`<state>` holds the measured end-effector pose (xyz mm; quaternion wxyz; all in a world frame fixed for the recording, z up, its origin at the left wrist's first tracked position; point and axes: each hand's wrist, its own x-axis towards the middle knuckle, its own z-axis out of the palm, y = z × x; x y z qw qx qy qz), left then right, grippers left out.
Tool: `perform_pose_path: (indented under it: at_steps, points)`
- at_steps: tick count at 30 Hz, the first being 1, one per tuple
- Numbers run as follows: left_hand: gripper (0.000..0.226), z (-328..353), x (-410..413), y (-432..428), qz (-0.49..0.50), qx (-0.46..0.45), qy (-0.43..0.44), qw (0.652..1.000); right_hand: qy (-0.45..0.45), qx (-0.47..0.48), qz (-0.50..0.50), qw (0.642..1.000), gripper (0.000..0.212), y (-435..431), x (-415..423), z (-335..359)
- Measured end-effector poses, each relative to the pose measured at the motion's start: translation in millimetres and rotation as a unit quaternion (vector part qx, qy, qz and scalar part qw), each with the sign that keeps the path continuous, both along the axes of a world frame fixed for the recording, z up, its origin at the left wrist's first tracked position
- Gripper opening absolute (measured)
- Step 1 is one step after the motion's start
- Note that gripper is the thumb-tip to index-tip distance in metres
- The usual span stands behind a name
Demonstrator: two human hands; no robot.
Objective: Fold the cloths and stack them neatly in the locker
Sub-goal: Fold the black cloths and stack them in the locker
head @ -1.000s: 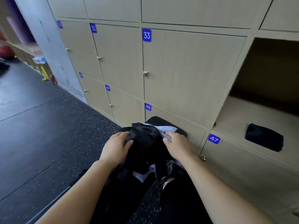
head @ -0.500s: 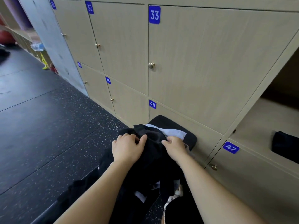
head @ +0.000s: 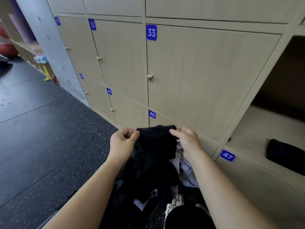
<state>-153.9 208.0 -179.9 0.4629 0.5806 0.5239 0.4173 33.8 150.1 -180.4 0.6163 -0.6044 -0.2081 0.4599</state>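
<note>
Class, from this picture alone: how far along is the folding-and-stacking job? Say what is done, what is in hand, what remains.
Done: one folded black cloth lies in the open wooden locker. In hand: the left hand and right hand pinch the top corners of a second black cloth, held up. Left: the loose heap of dark and pale cloths on the floor beneath.

Two hands (head: 123,142) (head: 188,143), two black cloths (head: 156,142) (head: 285,156), one heap (head: 186,171)

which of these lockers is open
The locker right of door 33, above label 47: open-fronted, with a folded black cloth inside; the others are shut.
</note>
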Motion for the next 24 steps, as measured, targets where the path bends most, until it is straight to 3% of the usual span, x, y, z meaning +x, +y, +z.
perform_pose_path:
  at_steps: [3,9,17,24]
  points:
    - [0.015,28,2,-13,-0.02,0.046,-0.029,0.998,0.034,0.079,0.007,0.996,0.003,-22,-1,40]
    - [0.008,79,11,-46,-0.061,0.089,-0.05,0.993,-0.112,0.146,-0.012,0.983,0.003,-66,14,89]
    - [0.007,124,31,-78,-0.161,0.09,-0.077,0.98,-0.202,0.176,-0.023,0.963,0.012,-116,39,138]
    - [0.04,150,67,-96,-0.221,0.055,-0.066,0.972,-0.244,0.197,-0.024,0.949,0.009,-146,51,163]
